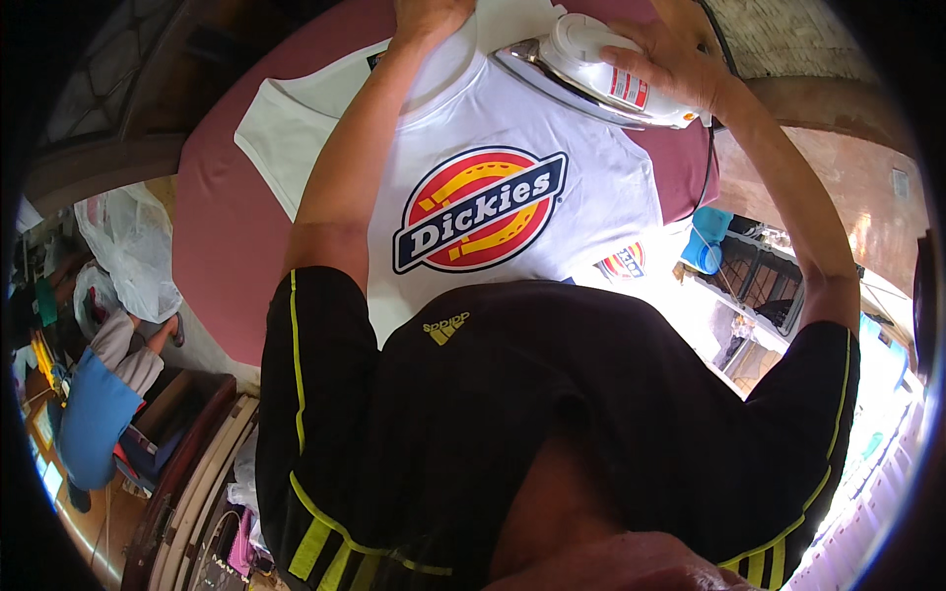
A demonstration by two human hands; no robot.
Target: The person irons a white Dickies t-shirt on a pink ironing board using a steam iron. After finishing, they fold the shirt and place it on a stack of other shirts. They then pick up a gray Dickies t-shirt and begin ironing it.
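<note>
A white sleeveless shirt [345, 128] with a large red, yellow and dark blue printed emblem [480, 209] lies spread over a maroon cloth-covered table [232, 227]. At the right shoulder of the shirt sits a white clothes iron [581, 64] with a shiny metal rim, tilted across the fabric. My right hand [665, 64] is closed round the iron's handle. Up by the shirt's neckline is my left hand [432, 14], partly cut off by the top edge of the picture, so its fingers are hidden.
A dark power cord [709, 167] hangs from the iron's back end over the table's right side. Beyond it are a blue plastic container [705, 246] and a dark crate [764, 281]. To the left, a clear plastic bag [128, 246] hangs near another person in blue [97, 414].
</note>
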